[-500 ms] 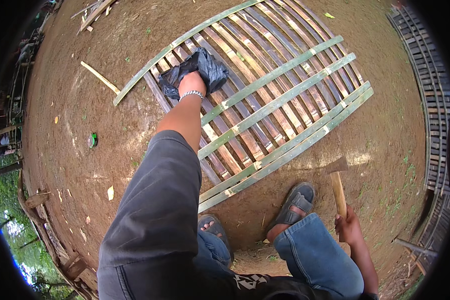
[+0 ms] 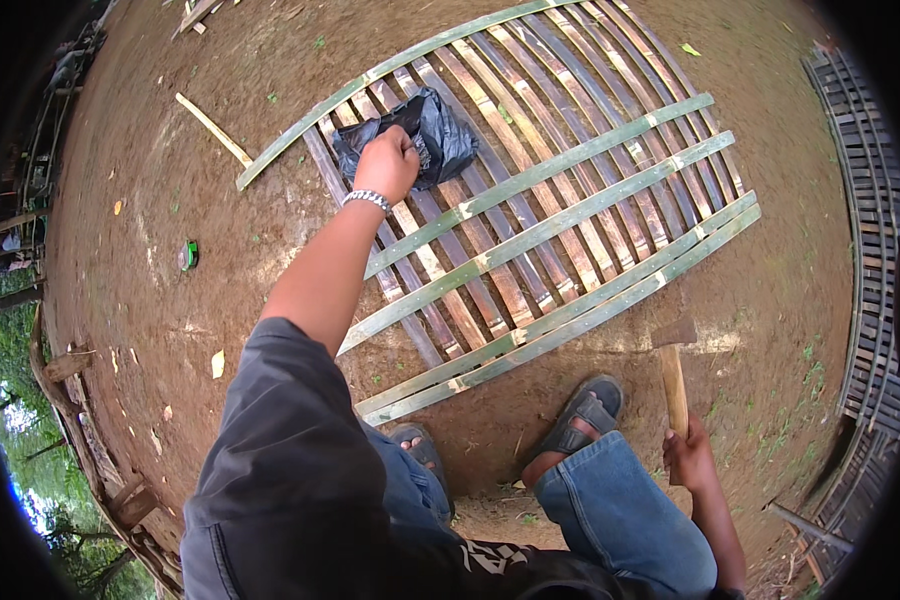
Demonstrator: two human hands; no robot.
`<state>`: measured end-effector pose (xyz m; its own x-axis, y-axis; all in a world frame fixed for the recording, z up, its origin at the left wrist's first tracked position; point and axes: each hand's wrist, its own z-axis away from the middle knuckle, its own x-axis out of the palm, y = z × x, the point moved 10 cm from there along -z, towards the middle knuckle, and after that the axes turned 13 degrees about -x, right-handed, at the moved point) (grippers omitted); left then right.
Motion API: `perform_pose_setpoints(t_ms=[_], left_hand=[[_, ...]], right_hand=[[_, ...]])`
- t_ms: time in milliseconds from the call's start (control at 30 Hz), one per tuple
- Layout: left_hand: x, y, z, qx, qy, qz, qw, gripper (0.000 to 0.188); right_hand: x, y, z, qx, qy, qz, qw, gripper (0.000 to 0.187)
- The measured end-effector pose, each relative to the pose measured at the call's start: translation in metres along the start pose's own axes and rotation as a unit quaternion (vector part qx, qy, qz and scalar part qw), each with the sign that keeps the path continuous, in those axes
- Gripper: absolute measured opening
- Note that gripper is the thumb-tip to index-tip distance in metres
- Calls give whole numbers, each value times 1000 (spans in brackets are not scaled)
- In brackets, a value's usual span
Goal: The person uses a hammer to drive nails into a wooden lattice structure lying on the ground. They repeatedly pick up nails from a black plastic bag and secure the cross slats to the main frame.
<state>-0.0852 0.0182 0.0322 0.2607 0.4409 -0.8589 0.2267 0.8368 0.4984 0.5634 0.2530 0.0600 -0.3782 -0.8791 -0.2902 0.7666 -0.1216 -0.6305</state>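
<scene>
The left hand had its fingers curled in close over the black plastic bag; whether they pinched anything could not be told. The bag lay just beneath and to the right of them, on the slatted bamboo panel. The right hand's fingers wrapped the wooden handle of a hatchet-like tool, its head beyond them. Bodyward of both hands' fingers, the dark shirt's white print was unreadable.

Free gap between hatchet and frame
</scene>
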Motion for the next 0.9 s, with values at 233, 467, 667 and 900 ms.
perform_pose_setpoints(t_ms=[233, 467, 667, 900], left_hand=[[7, -34, -12, -48, 8, 34, 998, 15], [19, -24, -3, -59, -52, 223, 972, 12], [36, 16, 75, -7, -109, 208, 972, 13], [81, -14, 79, 18, -83, 211, 974, 27]], right_hand=[[3, -12, -12, -1, -12, 40, 999, 37], [7, -18, -4, -6, -8, 40, 999, 36], [11, -11, 7, 6, 2, 37, 999, 40], [34, -38, 3, 19, -38, 95, 995, 46]])
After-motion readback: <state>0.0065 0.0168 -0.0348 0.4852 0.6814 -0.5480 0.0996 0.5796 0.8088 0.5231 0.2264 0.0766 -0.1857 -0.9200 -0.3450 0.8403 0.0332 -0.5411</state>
